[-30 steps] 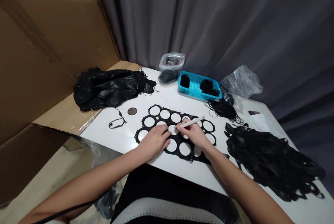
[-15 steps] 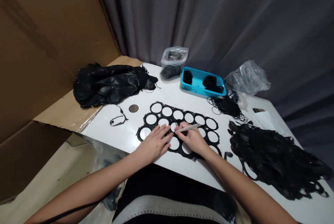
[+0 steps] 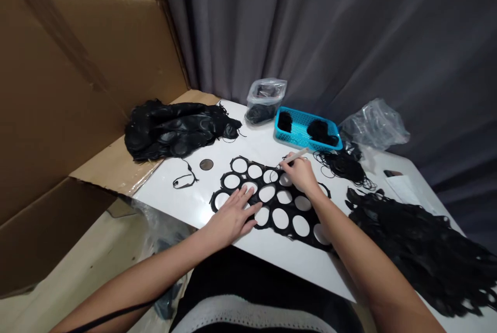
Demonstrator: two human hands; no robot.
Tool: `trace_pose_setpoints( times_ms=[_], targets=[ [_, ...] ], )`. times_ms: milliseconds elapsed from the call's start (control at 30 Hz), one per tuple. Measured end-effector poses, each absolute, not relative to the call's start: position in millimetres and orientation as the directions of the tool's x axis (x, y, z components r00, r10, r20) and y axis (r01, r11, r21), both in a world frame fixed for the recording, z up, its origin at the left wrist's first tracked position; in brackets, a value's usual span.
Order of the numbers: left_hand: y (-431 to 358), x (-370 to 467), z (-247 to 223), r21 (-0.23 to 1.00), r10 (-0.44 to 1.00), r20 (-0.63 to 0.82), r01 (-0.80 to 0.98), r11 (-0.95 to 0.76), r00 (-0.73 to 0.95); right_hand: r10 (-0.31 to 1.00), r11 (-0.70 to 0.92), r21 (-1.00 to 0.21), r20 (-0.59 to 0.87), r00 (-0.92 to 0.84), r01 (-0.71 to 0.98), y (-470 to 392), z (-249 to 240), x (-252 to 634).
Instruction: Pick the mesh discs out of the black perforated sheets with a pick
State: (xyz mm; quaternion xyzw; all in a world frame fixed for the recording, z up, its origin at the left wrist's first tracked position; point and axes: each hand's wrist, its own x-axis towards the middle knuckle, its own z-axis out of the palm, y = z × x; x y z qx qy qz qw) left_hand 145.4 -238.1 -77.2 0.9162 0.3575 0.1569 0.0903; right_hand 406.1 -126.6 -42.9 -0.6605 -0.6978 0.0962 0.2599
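A black sheet (image 3: 274,199) with rows of round holes lies on the white table, and the white top shows through the holes. My left hand (image 3: 230,217) rests flat on its left part with the fingers spread. My right hand (image 3: 301,171) grips a slim whitish tool (image 3: 295,156), pen-like in shape, above the sheet's far edge. A thin dark loop hangs by the right fingertips over a hole; what ties it to the tool is too small to tell. A dark round disc (image 3: 206,164) lies beyond the sheet, to the left.
Black material (image 3: 178,131) is heaped at the back left, more black strips (image 3: 423,250) at the right. A blue basket (image 3: 306,131) holds black bundles, between a bagged tub (image 3: 266,101) and a clear bag (image 3: 375,123). Cardboard (image 3: 85,63) stands left.
My right hand has moved away from my left, toward the sheet's far edge, with the tool still in it. A thin loop now shows near its fingertips. The camera view has shifted slightly.
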Motion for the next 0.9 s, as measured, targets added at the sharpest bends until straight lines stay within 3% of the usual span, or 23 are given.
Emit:
trace_pose_setpoints(
  times_ms=[167,233,300,400,533,700,900],
  targets=[
    [-241,137,-77,0.270,0.684,0.198,0.632,-0.726,0.702,0.932,0.019,-0.437,0.332,0.143,0.899,-113,-38,414],
    [-243,134,-76,0.257,0.668,0.208,0.619,-0.742,0.714,0.931,-0.025,-0.503,0.304,0.204,0.864,-108,-32,420],
    [-245,132,-75,0.243,0.673,0.258,0.628,-0.739,0.693,0.960,-0.053,-0.635,0.179,0.214,0.771,-110,-29,418],
    [-248,128,-77,0.232,0.722,0.345,0.691,-0.685,0.600,0.995,-0.082,-0.803,-0.029,0.099,0.591,-128,-32,395],
    [-250,126,-80,0.195,0.731,0.346,0.717,-0.669,0.587,0.981,-0.057,-0.878,-0.137,-0.137,0.474,-161,-41,353],
    [-250,127,-81,0.183,0.742,0.320,0.729,-0.659,0.590,0.936,0.068,-0.886,-0.102,-0.336,0.459,-185,-49,331],
    [-252,127,-81,0.195,0.762,0.283,0.743,-0.641,0.583,0.937,0.154,-0.845,-0.039,-0.348,0.511,-196,-55,331]
  ],
)
